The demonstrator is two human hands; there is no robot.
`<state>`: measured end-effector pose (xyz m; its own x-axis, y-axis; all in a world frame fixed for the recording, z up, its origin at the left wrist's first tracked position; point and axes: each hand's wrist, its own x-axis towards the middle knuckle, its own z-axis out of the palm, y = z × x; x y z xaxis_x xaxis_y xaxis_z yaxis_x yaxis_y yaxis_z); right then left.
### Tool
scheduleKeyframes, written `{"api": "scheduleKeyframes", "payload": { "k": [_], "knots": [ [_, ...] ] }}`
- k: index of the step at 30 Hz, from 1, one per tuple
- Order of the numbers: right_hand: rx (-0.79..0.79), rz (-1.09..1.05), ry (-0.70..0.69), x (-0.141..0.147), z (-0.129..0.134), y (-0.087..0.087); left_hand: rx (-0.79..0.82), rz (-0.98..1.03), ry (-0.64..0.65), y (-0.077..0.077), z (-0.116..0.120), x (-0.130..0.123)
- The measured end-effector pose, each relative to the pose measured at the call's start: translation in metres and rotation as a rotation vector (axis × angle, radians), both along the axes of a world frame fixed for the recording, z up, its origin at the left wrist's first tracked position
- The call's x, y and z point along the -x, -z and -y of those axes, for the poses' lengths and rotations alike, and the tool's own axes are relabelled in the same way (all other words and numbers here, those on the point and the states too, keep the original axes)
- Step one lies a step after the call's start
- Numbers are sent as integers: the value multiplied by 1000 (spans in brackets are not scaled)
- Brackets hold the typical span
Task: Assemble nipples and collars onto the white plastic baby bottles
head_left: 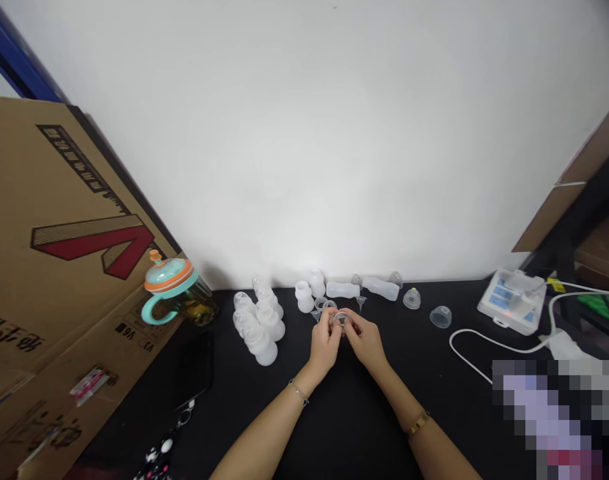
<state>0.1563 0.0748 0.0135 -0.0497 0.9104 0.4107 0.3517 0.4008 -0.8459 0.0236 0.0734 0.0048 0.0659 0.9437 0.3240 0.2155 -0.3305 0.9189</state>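
Clear part (341, 317) | pinched between fingertips of left hand (324, 341) and right hand (367, 341), likely for steadiness | near bench's (359, 427) far edge | bottles (266, 352) grouped leftward, apparently leaving elbow room

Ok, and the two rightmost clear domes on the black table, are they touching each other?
Apart. The head view shows a strip of black table between the left dome and the right dome.

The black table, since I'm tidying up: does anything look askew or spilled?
A white bottle and a second bottle lie on their sides by the wall, odd beside the upright bottles; no spill shows.
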Motion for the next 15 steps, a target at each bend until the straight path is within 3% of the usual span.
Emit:
{"api": "scheduleKeyframes", "payload": {
  "k": [10,15],
  "knots": [
    [-17,36,22,-1,2,-4,-32,-53,-25,-8,2,-1],
    [21,-17,14,0,0,1,-28,-86,-38,-7,2,-1]
  ]
}}
